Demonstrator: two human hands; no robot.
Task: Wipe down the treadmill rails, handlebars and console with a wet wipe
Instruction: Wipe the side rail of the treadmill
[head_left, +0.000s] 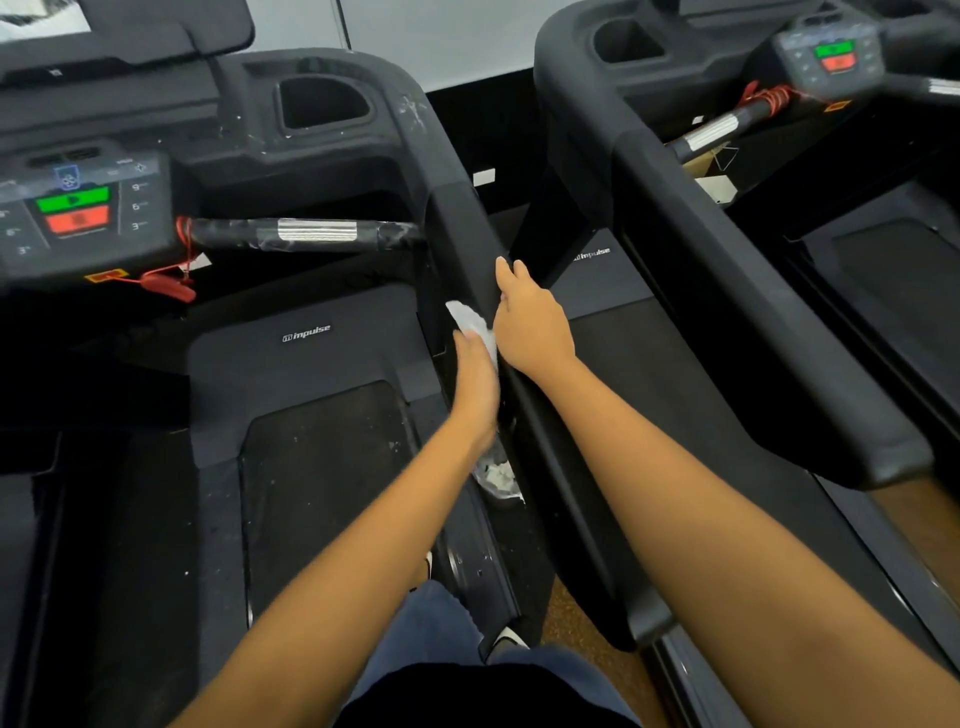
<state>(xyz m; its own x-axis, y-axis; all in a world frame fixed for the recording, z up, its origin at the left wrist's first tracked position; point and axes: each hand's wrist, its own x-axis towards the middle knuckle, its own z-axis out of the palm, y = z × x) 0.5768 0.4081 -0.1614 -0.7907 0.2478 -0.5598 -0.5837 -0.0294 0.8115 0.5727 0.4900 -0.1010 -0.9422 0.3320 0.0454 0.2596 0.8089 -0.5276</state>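
A: Wet wipe (470, 325), position?

B: Against the inner face of the right-hand rail (457, 218), about midway along. It is bunched in the left hand (475, 382), whose fingers curl round it and press it to the rail.

A: Other hand?

B: The right hand (530, 325) lies on the rail top just beside the wipe, fingers fairly straight, holding nothing. Both forearms reach forward.

A: Progress?

B: Early, I judge. The handlebar (311, 234) looks smeared and the console housing (410, 111) is speckled white. The console (78, 208) probably remains too.
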